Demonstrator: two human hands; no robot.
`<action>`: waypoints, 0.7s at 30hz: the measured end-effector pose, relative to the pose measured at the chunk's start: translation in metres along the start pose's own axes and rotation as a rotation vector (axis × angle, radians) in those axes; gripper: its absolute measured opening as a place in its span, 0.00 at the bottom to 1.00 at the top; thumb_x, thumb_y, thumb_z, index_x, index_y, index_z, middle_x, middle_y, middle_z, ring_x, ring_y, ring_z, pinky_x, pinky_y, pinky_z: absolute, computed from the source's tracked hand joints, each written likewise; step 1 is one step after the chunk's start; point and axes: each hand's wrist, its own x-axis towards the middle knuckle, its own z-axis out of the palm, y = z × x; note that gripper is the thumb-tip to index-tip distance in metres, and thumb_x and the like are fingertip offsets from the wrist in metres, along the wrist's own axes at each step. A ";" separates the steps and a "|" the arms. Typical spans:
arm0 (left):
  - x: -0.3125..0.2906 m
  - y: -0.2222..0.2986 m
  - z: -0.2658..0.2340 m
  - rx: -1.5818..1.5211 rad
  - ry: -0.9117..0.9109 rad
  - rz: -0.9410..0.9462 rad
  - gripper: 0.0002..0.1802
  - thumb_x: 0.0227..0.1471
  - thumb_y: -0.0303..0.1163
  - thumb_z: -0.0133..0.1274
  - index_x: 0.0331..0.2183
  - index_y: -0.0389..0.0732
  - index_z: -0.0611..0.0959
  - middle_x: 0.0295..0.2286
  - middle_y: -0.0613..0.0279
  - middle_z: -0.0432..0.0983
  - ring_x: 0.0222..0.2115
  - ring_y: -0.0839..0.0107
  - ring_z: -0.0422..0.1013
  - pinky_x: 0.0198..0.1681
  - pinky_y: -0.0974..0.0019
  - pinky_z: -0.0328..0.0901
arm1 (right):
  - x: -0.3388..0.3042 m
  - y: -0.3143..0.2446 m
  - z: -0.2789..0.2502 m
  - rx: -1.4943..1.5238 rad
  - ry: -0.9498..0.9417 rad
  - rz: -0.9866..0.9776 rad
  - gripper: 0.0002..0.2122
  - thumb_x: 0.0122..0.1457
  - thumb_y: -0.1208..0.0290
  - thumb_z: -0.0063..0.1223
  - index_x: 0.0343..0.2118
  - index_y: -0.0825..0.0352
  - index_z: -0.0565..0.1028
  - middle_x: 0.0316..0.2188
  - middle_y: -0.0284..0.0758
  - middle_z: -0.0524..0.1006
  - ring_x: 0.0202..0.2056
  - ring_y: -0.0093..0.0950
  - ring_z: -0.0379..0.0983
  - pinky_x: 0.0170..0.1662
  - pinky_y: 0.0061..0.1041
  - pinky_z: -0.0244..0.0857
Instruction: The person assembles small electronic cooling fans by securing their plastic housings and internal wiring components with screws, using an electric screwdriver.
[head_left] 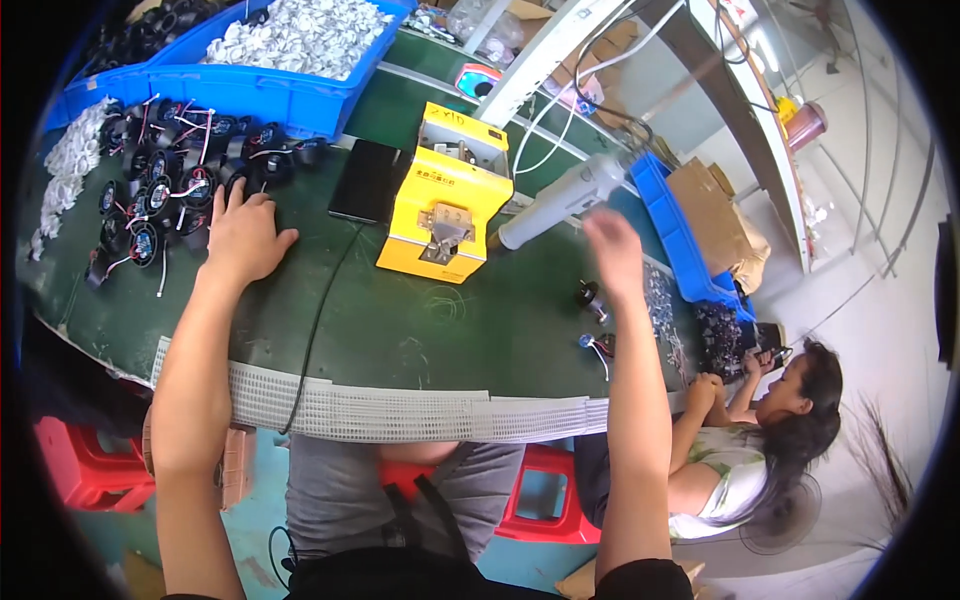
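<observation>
My left hand (243,238) lies at the right edge of a pile of small round black motors with thin wires (160,190). Its fingers are stretched out and apart, the tips reaching the nearest black parts. My right hand (614,252) is raised over the right side of the bench, smeared by motion, so its fingers cannot be made out. Just beyond it lies a grey, tube-shaped tool (560,203). Below that hand are a small black motor (592,298) and a small blue-ended part with wires (598,344). Between my hands stands a yellow machine (436,200) with a metal fixture on its front.
A blue bin of white plastic parts (330,95) stands at the back left. Beside the yellow machine is a black box (368,180) with a cable crossing the green bench (400,340). Another blue bin (680,240) holds cardboard at right. A co-worker (760,440) sits there.
</observation>
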 end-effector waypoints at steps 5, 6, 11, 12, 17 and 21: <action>-0.003 0.028 -0.008 -0.236 0.506 0.183 0.13 0.46 0.32 0.60 0.36 0.37 0.82 0.37 0.55 0.78 0.46 0.52 0.69 0.52 0.52 0.61 | -0.125 0.072 -0.053 -0.533 -0.023 0.177 0.22 0.48 0.56 0.66 0.42 0.66 0.77 0.39 0.45 0.77 0.44 0.40 0.74 0.49 0.35 0.66; -0.004 0.038 -0.015 -0.350 0.484 0.242 0.12 0.46 0.31 0.59 0.34 0.37 0.82 0.34 0.54 0.77 0.42 0.52 0.70 0.48 0.53 0.63 | -0.142 0.084 -0.056 -0.556 0.024 0.085 0.22 0.48 0.57 0.66 0.42 0.66 0.77 0.38 0.45 0.77 0.42 0.40 0.75 0.48 0.34 0.67; -0.035 0.080 -0.021 -0.659 0.165 0.609 0.10 0.45 0.31 0.59 0.33 0.39 0.82 0.30 0.53 0.77 0.34 0.52 0.74 0.37 0.56 0.69 | -0.167 0.064 -0.031 -0.258 0.017 0.237 0.15 0.49 0.68 0.66 0.37 0.71 0.76 0.29 0.39 0.78 0.30 0.28 0.76 0.36 0.25 0.70; -0.041 0.089 -0.019 -0.702 0.138 0.733 0.14 0.44 0.30 0.61 0.36 0.39 0.81 0.30 0.53 0.76 0.33 0.52 0.73 0.37 0.57 0.69 | -0.170 0.054 -0.015 -0.012 0.031 0.350 0.12 0.55 0.70 0.62 0.37 0.71 0.74 0.28 0.35 0.77 0.29 0.24 0.75 0.35 0.23 0.69; -0.078 0.140 -0.002 -0.673 -0.037 1.057 0.40 0.41 0.43 0.65 0.55 0.43 0.69 0.47 0.53 0.68 0.47 0.57 0.69 0.47 0.58 0.68 | -0.180 -0.030 0.079 0.771 0.042 0.357 0.07 0.62 0.73 0.54 0.39 0.67 0.70 0.31 0.28 0.74 0.31 0.15 0.69 0.35 0.16 0.64; -0.084 0.147 0.015 -0.913 -0.091 0.877 0.50 0.41 0.44 0.67 0.60 0.43 0.60 0.49 0.50 0.67 0.46 0.53 0.71 0.48 0.56 0.68 | -0.167 -0.086 0.107 1.067 0.072 0.586 0.07 0.63 0.73 0.52 0.40 0.67 0.69 0.31 0.31 0.74 0.31 0.19 0.71 0.35 0.19 0.67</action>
